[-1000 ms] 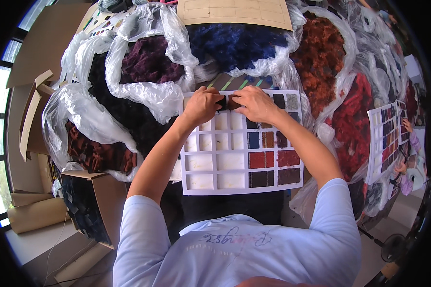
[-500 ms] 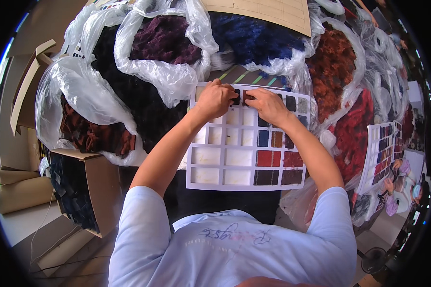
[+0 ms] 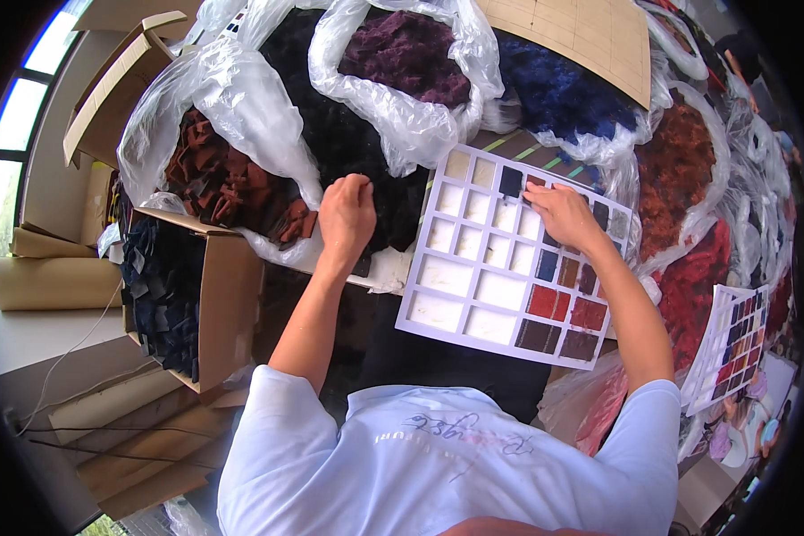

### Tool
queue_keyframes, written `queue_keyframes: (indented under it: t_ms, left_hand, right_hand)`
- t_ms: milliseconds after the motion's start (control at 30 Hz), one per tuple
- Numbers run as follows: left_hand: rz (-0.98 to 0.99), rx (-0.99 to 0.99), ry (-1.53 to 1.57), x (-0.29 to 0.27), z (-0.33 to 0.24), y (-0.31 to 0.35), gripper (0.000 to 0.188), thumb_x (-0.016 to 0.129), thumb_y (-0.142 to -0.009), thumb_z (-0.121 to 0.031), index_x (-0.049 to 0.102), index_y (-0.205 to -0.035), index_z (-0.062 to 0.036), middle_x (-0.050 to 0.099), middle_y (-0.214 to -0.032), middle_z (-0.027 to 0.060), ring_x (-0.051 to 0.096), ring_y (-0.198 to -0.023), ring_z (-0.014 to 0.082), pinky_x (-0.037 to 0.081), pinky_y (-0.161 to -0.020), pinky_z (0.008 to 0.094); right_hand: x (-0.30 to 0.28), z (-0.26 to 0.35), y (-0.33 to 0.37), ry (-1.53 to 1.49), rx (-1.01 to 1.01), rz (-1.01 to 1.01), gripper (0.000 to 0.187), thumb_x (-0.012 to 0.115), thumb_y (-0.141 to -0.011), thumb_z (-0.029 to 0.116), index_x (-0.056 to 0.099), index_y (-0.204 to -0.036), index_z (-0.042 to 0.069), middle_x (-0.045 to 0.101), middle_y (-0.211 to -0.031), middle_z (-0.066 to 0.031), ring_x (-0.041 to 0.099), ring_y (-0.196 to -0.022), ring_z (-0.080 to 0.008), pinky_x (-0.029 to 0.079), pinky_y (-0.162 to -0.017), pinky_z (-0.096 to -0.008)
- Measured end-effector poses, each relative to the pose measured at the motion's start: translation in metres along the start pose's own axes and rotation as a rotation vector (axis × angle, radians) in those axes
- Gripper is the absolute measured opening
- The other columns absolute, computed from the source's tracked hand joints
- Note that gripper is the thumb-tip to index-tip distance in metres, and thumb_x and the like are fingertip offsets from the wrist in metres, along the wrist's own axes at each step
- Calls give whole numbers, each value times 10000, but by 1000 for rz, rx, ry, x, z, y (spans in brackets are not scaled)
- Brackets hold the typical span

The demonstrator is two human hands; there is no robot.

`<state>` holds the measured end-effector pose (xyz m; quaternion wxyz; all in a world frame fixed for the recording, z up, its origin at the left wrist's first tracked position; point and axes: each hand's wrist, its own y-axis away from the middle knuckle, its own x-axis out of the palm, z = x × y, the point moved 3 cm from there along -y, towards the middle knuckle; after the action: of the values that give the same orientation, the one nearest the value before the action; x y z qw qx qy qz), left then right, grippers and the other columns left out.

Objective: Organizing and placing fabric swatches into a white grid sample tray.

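Note:
A white sample card (image 3: 473,302) with a grid of windows lies tilted in front of me. Dark, blue, brown and red fabric swatches fill windows on its right side; several on the left show bare white backing. My right hand (image 3: 561,213) rests on the card's upper part, its fingers bent together at a brown swatch (image 3: 534,180) beside a black one (image 3: 511,181). Off the card's left side, my left hand (image 3: 347,219) is over the edge of a heap of black fabric pieces (image 3: 330,134). Its fingers are curled closed, and whatever they may pinch is hidden.
Plastic bags hold rust-brown (image 3: 232,183), purple (image 3: 406,54), blue (image 3: 563,85) and orange-brown (image 3: 674,170) pieces. A cardboard box (image 3: 228,308) of dark swatches stands at left. Another sample card (image 3: 732,348) is at right, near other people.
My left hand has left the card and moved left to the black heap. The view has turned left, and the card looks more tilted. My right hand stays at the brown swatch.

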<state>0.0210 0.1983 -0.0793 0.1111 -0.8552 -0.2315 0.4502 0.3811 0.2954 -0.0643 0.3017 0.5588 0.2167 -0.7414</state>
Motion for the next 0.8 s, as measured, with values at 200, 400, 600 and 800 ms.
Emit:
queue_keyframes:
  t_ms: [200, 400, 600, 800]
  left_hand:
    - [228, -275, -43, 4, 53, 3, 271, 695, -873, -169, 674, -1097, -18, 711, -872, 191, 679, -844, 395, 532, -744, 454]
    - [383, -574, 385, 10, 52, 4, 326, 746, -884, -279, 701, -1062, -9, 712, -762, 74, 652, -623, 128, 507, -599, 285]
    - [329, -714, 465, -1, 54, 27, 289, 744, -871, -209, 689, -1087, -25, 714, -784, 62, 646, -620, 118, 509, -602, 264]
    - [294, -622, 339, -30, 42, 26, 572, 725, -805, -115, 535, -1341, -60, 711, -908, 127, 687, -767, 210, 537, -717, 335]
  right_hand:
    - [-8, 29, -79, -224, 128, -198, 217, 630, -901, 200, 738, -1052, 89, 724, -970, -179, 691, -910, -383, 546, -839, -459]
    - [-5, 47, -176, -219, 143, -355, 253, 643, -875, 180, 726, -1100, 102, 713, -1094, -168, 679, -1012, -373, 543, -869, -463]
    - [33, 31, -210, -79, 204, -285, 311, 614, -810, 60, 736, -1090, 117, 706, -1036, -158, 675, -976, -363, 541, -872, -464]
    - [12, 26, -205, 22, 66, -442, 216, 602, -839, 70, 726, -1015, 82, 677, -962, -162, 667, -941, -365, 541, -817, -463]
